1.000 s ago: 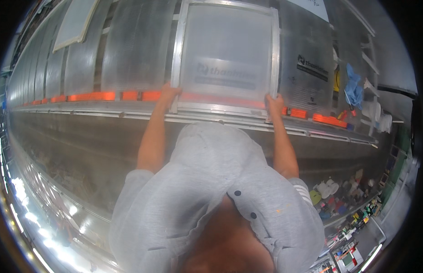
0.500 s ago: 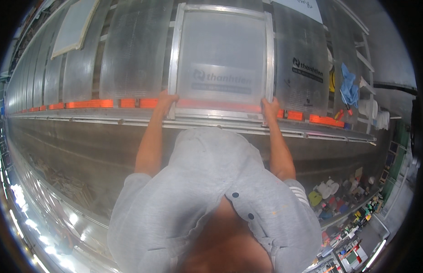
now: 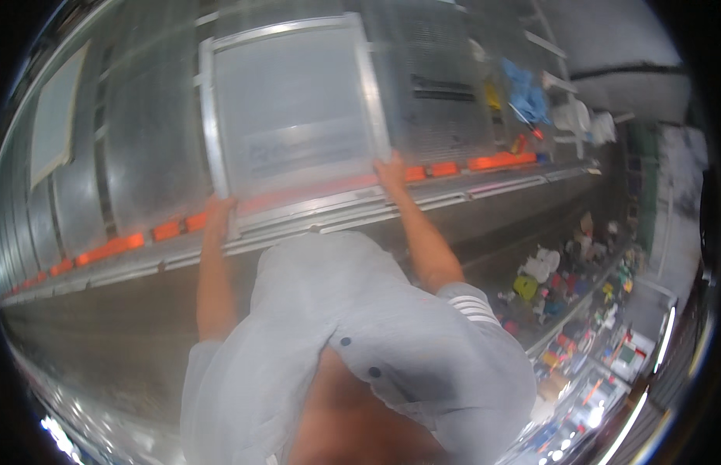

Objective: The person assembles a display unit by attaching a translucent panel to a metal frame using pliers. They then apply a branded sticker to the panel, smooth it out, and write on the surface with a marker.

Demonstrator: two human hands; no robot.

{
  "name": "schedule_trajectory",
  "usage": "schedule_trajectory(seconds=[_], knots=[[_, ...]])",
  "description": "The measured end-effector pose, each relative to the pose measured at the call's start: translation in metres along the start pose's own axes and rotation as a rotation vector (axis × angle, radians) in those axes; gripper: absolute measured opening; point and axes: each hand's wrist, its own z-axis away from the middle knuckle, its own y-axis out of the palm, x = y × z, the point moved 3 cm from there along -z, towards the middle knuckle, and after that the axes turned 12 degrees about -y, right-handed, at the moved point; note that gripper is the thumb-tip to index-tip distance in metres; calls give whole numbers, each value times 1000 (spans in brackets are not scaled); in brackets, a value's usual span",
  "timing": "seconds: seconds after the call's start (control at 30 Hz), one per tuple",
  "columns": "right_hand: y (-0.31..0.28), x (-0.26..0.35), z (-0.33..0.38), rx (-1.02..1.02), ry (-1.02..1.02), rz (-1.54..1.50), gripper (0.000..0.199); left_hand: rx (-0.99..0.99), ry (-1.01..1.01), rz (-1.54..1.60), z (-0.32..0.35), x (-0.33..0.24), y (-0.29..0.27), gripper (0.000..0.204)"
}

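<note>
A screen-printing frame (image 3: 212, 124) with silver metal bars and pale, translucent mesh lies flat on the long worktable. My left hand (image 3: 219, 209) is closed round its near left corner. At the near right corner, my right hand (image 3: 391, 172) grips the metal bar. Both forearms stretch forward from my grey short-sleeved shirt. Through the mesh a faint dark print shows near the frame's near side. Just right of the frame lies a clear plastic sheet (image 3: 442, 128) with blurred dark printing on it.
Orange strips (image 3: 111, 249) run along the table's near edge, beside a metal rail (image 3: 329, 220). More clear sheets and a pale framed panel (image 3: 60, 116) lie to the left. At the right are a blue cloth (image 3: 525, 93) and white containers (image 3: 571, 116). Clutter covers the floor lower right.
The view has turned and shifted, so the table now slants and the frame appears farther left. Both hands keep hold of the same near corners.
</note>
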Motion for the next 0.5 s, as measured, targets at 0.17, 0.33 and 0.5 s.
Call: schedule_trajectory(seconds=[0.17,0.33,0.5], knots=[[1,12,13,-73,-87,133,67,66,9,114,-7,15,-4,28],[-14,19,18,-172,-218,224,56,30,6,85,-5,4,10,36],[-15,22,15,-82,-250,157,53,-415,97,-460,-13,9,-10,44]])
